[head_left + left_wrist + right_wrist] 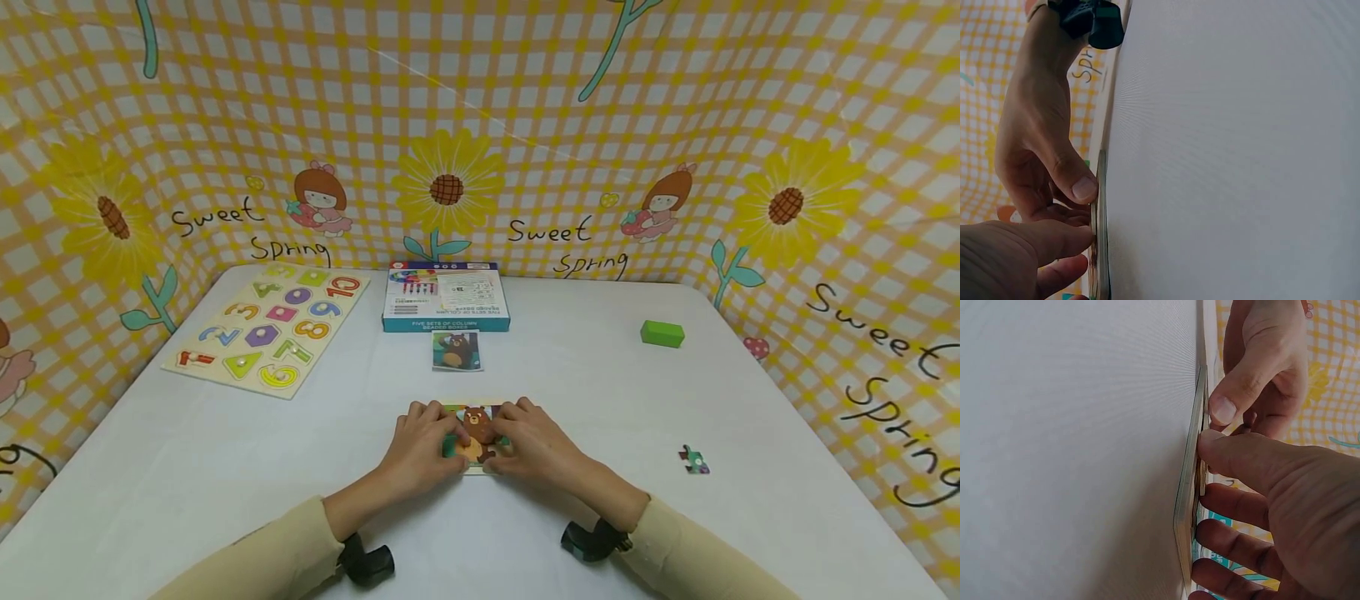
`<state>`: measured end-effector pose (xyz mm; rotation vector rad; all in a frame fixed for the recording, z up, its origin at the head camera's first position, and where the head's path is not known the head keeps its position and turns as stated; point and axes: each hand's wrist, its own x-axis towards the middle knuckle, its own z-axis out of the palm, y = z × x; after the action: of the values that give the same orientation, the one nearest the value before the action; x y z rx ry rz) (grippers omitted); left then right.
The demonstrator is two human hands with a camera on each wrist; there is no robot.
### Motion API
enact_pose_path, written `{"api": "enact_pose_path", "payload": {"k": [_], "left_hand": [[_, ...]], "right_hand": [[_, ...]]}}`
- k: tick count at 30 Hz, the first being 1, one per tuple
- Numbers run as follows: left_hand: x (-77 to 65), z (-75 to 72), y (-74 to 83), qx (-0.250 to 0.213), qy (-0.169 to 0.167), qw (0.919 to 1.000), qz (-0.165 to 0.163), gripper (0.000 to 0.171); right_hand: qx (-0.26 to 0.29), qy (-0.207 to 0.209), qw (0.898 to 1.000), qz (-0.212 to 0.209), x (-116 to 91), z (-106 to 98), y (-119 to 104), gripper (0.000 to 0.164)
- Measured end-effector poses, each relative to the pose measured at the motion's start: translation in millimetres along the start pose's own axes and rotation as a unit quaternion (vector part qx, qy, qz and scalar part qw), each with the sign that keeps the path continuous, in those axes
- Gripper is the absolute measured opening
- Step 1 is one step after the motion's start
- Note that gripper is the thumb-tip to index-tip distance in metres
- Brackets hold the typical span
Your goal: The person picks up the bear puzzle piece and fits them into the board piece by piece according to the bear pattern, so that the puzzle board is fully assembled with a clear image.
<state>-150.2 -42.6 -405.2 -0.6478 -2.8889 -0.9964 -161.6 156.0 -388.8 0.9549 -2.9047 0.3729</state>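
Note:
A jigsaw puzzle of a brown bear (476, 417) lies on the white table in front of me, set on a pale wooden board (477, 471). My left hand (423, 446) holds its left side, and my right hand (543, 446) holds the right side. Both thumbs are at the near edge, with other fingers reaching over the picture. Seen from the right wrist, a thin puzzle layer (1204, 481) stands slightly raised off the board between the right thumb and fingers. The hands hide much of the picture. A loose puzzle piece (694, 460) lies to the right.
Behind the puzzle is a bear picture card (456, 351), in front of a flat teal-edged box (446, 297). A number board (272, 329) lies at back left. Toward the back right sits a green block (662, 334). Patterned cloth (450, 108) rises around the table.

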Motion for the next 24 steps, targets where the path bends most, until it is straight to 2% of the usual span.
{"api": "enact_pose_path", "payload": {"k": [10, 15, 24], "left_hand": [[0.0, 2.5, -1.4, 0.001, -0.003, 1.0000, -0.003, 0.012], [0.6, 3.3, -1.8, 0.001, -0.002, 1.0000, 0.001, 0.012], [0.6, 3.5, -2.3, 0.005, 0.002, 1.0000, 0.001, 0.011]], "right_hand": [[0.006, -0.006, 1.000, 0.011, -0.7, 0.2, -1.3, 0.029], [0.019, -0.005, 1.000, 0.017, -0.7, -0.1, -1.5, 0.023], [0.020, -0.001, 1.000, 0.001, -0.3, 0.1, -0.4, 0.017]]}}
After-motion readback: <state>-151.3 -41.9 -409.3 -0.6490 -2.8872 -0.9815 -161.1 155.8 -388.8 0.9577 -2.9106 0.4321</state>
